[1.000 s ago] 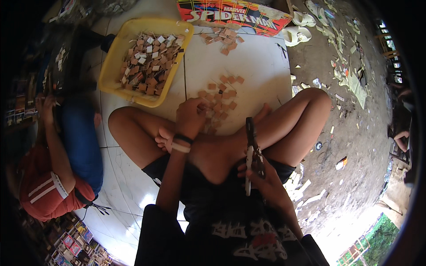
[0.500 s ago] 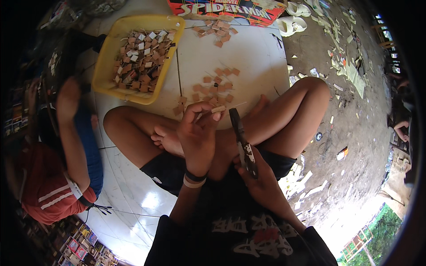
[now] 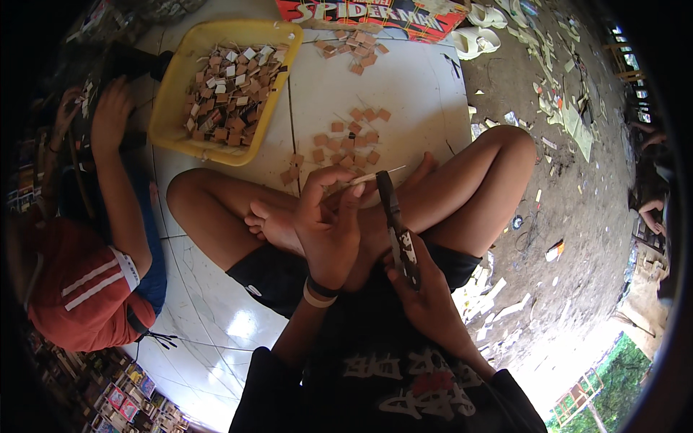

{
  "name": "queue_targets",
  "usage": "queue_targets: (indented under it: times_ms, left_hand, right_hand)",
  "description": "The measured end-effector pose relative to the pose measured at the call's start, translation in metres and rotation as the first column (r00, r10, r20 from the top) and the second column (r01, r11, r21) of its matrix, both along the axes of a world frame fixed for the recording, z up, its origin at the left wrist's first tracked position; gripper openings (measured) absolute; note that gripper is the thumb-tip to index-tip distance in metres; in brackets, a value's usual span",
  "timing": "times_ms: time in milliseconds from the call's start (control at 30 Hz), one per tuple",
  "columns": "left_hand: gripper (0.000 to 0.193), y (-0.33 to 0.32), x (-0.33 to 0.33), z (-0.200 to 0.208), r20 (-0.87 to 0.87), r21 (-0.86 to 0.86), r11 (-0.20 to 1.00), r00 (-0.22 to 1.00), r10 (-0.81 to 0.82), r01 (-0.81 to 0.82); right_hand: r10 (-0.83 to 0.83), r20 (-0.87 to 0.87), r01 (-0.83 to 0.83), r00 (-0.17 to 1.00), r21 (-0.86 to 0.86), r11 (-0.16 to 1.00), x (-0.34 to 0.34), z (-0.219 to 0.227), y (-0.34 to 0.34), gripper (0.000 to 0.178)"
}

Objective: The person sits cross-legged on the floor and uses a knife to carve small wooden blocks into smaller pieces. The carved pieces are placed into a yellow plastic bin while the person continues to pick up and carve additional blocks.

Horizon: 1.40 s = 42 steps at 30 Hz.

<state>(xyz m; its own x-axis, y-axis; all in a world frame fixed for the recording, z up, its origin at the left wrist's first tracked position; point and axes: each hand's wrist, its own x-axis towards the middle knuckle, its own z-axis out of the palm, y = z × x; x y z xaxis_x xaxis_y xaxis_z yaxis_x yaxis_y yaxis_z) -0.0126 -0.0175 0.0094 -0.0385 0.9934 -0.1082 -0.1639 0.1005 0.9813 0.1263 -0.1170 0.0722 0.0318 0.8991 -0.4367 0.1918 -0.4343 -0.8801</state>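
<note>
In front of my crossed legs, my left hand pinches a small wooden piece between thumb and fingers. A thin pale stick or wire sticks out of it to the right. My right hand is wrapped round a long, narrow dark tool with worn black and pale patches. Its upper end meets the piece or its stick just right of my left fingertips; whether it is a blade or jaws, I cannot tell. Beyond my hands, small square brown pieces with thin sticks lie loose on the white tiles.
A yellow plastic basin full of similar brown and white pieces stands at the far left. Another small pile lies by a red printed box. White clogs rest at the tile edge. At left sits a person in a red cap.
The tool's tip has come up against the piece, where before there was a gap. My left hand has shifted slightly right. The neighbour's arm and cap have moved.
</note>
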Motion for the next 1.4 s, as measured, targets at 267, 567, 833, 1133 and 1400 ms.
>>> queue_targets:
  times_ms: [267, 567, 833, 1133, 1400]
  left_hand:
    - [0.02, 0.0, 0.0, 0.005, 0.097, 0.031, 0.999, 0.995, -0.021, 0.018]
    - [0.02, -0.001, -0.002, 0.005, -0.08, 0.151, 0.989, 0.997, 0.021, -0.008]
    - [0.022, -0.003, 0.0, 0.002, 0.004, 0.128, 0.991, 0.999, 0.032, -0.032]
    - [0.022, -0.003, 0.0, 0.004, -0.016, 0.162, 0.986, 0.999, 0.047, -0.043]
    - [0.022, -0.003, 0.003, 0.008, -0.054, 0.333, 0.94, 0.994, 0.091, -0.068]
  right_hand:
    - [0.004, 0.037, -0.002, 0.999, -0.05, 0.999, -0.003, 0.009, 0.004, 0.059]
    - [-0.009, -0.014, 0.009, 1.0, -0.035, 0.999, -0.007, 0.01, 0.003, 0.057]
    - [-0.009, -0.037, 0.007, 0.999, -0.037, 0.999, -0.007, 0.011, 0.003, 0.056]
    - [0.013, -0.043, -0.014, 0.999, -0.027, 1.0, -0.007, 0.013, 0.005, 0.055]
    - [0.032, 0.422, -0.121, 0.906, 0.185, 0.975, -0.015, -0.006, 0.005, 0.066]
